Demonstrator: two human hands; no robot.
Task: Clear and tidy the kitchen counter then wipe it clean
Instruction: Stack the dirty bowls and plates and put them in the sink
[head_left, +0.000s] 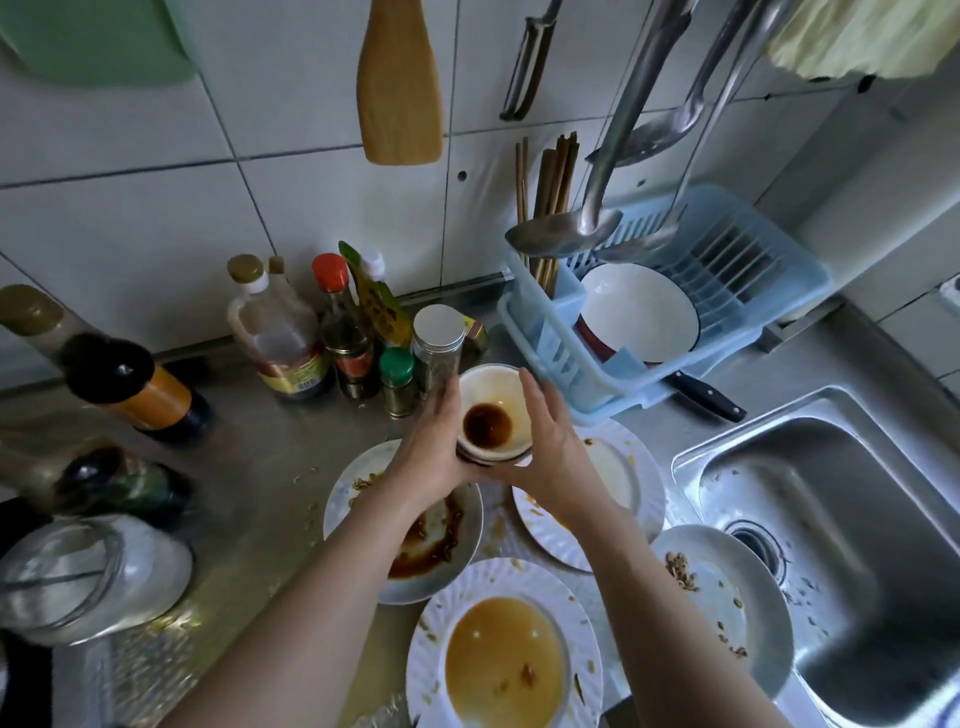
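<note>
A small white bowl (493, 402) with dark sauce at its bottom sits on top of a short stack of bowls, lifted above the steel counter (260, 467). My left hand (434, 447) cups the stack's left side and my right hand (545, 441) cups its right side, fingers pointing away from me. Below my arms lie several dirty white plates: one with brown sauce (447, 540), one with orange liquid (504, 649), one under my right wrist (618, 483), and one with food scraps (722, 592) overhanging the sink.
Sauce bottles and spice jars (322, 338) crowd the back wall. A blue dish rack (660, 291) holds a white bowl and chopsticks, with a knife (706, 397) beside it. The steel sink (852, 519) lies right. Dark bottles (135, 389) and a glass jar (88, 571) stand left. Ladles hang overhead.
</note>
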